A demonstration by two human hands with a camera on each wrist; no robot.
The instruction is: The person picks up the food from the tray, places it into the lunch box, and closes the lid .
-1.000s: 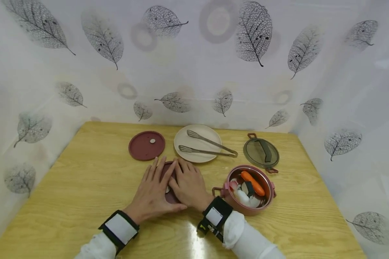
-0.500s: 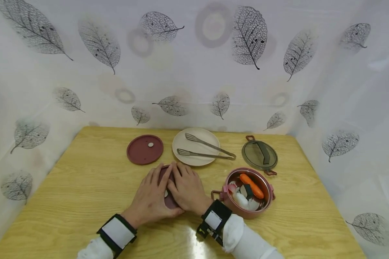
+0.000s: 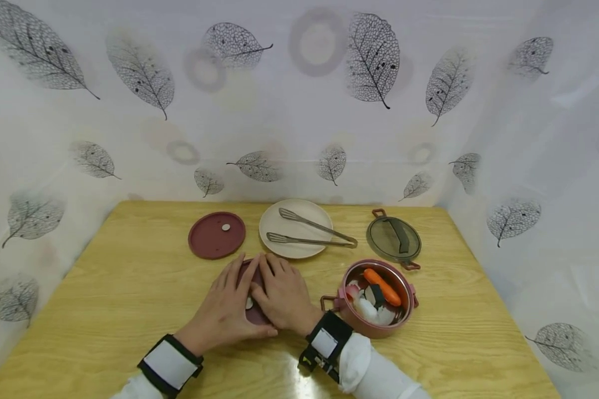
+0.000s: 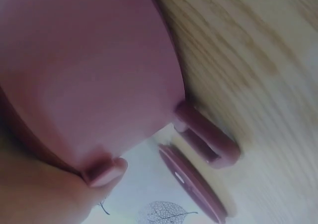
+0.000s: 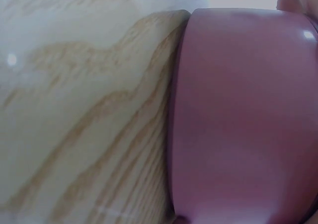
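Both hands lie on a dark red lid (image 3: 256, 316) in the head view, a pale round button showing between them. The left hand (image 3: 224, 313) spreads its fingers over the left side, its thumb reaching along the near edge. Laid over the right side, the right hand (image 3: 285, 293) has its fingertips close to the left ones. Under the lid stands a smooth pinkish-red pot, whose wall (image 4: 99, 75) fills much of the left wrist view. A loop handle (image 4: 211, 142) juts out low beside it. In the right wrist view the pot wall (image 5: 238, 114) meets the wooden table.
Right of the hands, an open pot (image 3: 379, 330) contains a carrot (image 3: 381, 286) and other food pieces. Behind it lies a glass lid (image 3: 386, 241). Tongs (image 3: 309, 241) rest on a white plate (image 3: 274, 252), left of which lies another dark red lid (image 3: 212, 244).
The head view has shifted slightly, so everything on the table appears a little lower and further left. Both hands stay on the lid, with only a slight shift of the fingers.
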